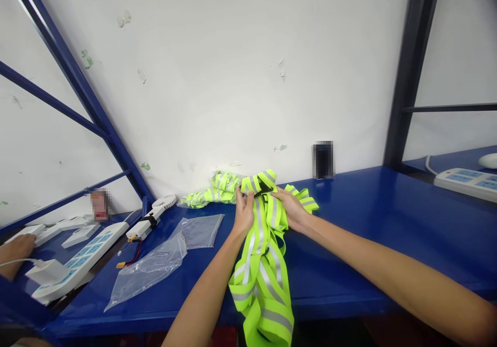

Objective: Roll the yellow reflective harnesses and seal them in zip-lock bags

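Yellow-green straps [267, 279], silver-banded: pinched in left hand [244, 215] and right hand [293, 211], drooping at near edge of worktop [373, 207]. Far side, by wall [217, 77]: plastic-wrapped straps [215, 194]. Left: two clear bags [155, 266], lying flat.

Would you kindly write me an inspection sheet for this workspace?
Surface: blue table, glossy, set against a white wall.
Job's things: yellow-green reflective straps, hanging in front of the table's near edge; a similar bundle, in plastic, lies behind.
Clutter: two transparent bags and a white fan at left; a pixelated dark object by the wall.
Grippers: left hand and right hand both have fingers closed on the straps.
Cables: short red-and-black lead beside the bags; white cords near power strips at both sides.
Surroundings: blue metal frame at left, dark post at right; another person's hand at far left.
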